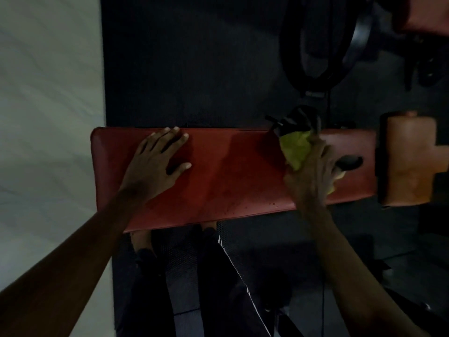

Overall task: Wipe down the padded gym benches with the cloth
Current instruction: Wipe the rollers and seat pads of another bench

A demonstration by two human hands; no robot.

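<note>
The left hand point(158, 161) lies flat, fingers spread and gripping nothing, near the left end of the long red padded vinyl bench point(218, 173). Toward the right end, the right hand point(313, 171) is clenched on the crumpled yellow-green cloth point(296, 148), pressing it to the pad. A dark object, possibly a spray bottle point(291, 120), stands at the far edge; a wide stroke could knock it off. Droplets along the near edge could be missed. No containers' contents are visible.
</note>
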